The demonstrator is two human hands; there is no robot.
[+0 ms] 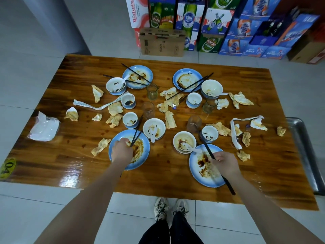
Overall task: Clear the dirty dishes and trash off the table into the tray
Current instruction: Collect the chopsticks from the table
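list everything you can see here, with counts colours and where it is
table: 1, brown wood, centre
plates: 4, blue-rimmed, two far, two near
bowls: 4, white, beside the plates
cups: 4, white and blue, towards the middle
glasses: 4, clear, middle
spoons: 4, white, at the bowls
chopsticks: several pairs, black, across the plates
napkins: many, white, stained, scattered
bag: 1, clear plastic, table's left edge
tray: 1, metal, right of the table
cartons: many, blue and green, stacked beyond the table
shoes: 2, white, on the floor
left hand: grips chopsticks over the near left plate
right hand: grips chopsticks over the near right plate
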